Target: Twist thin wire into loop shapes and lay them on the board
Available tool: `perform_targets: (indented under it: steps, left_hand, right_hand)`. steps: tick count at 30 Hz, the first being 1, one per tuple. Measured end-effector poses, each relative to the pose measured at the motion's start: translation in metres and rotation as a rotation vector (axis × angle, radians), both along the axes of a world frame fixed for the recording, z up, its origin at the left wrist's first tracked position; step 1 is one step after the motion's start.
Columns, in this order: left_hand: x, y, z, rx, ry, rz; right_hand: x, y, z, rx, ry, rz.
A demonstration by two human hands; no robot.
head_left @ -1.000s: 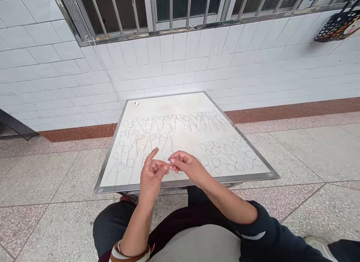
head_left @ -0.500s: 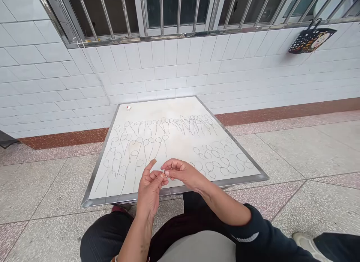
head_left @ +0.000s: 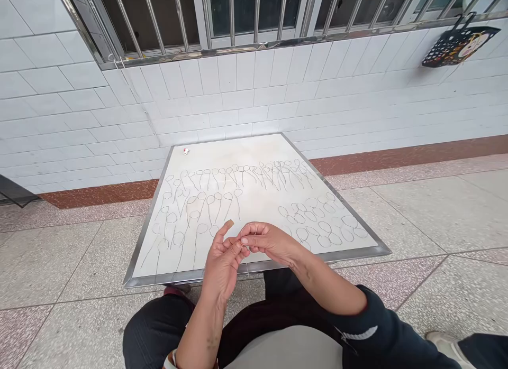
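Over the near edge of the white table (head_left: 262,200), my left hand (head_left: 224,258) and my right hand (head_left: 270,242) meet fingertip to fingertip. Both pinch a thin wire (head_left: 248,274); its tail hangs below the fingers, and part of a loop shows above the right fingers. The left index finger sticks up, away from the pinch. Exactly where the wire bends is hidden by the fingertips. Beyond the hands lie rows of wire loops with long tails (head_left: 216,197). To the right of my right hand are several plain wire rings (head_left: 323,226).
A small white-and-red object (head_left: 186,151) lies at the table's far left corner. The table has a metal rim (head_left: 349,252) and stands against a tiled wall (head_left: 238,115). A patterned bag (head_left: 456,46) hangs from the window bars at the upper right.
The whole view has shifted slightly, so the table and hands appear further right. Both hands keep their pinch on the wire and have drawn a little closer together.
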State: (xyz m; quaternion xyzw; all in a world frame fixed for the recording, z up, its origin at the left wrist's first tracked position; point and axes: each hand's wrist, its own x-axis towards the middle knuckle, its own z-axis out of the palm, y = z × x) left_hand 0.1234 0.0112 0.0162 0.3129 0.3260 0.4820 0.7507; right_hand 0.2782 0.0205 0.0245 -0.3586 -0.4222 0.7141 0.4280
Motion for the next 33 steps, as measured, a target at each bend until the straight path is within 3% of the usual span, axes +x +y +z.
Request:
perform_targets:
  steps: [14, 22, 25, 28, 31, 33]
  left_hand:
    - [0.002, 0.000, -0.004, 0.060, 0.110, -0.055]
    - [0.004, -0.001, -0.027, 0.031, 0.169, -0.073]
    - [0.001, 0.002, -0.037, 0.083, 0.276, -0.038]
    - [-0.006, 0.009, -0.047, 0.155, 0.419, 0.030]
    - [-0.016, 0.021, -0.055, 0.224, 0.539, 0.075]
    - [-0.022, 0.028, -0.059, 0.258, 0.621, 0.099]
  right_hand:
    - [-0.001, 0.005, -0.007, -0.044, -0.012, -0.271]
    - [0.016, 0.029, -0.024, -0.058, -0.016, -0.481]
    - [0.024, 0.043, -0.027, -0.075, -0.045, -0.480]
    - [0.023, 0.059, -0.032, -0.083, -0.130, -0.365]
    - [0.017, 0.077, -0.044, -0.034, -0.293, -0.294]
    - [0.013, 0.090, -0.056, -0.017, -0.395, -0.322]
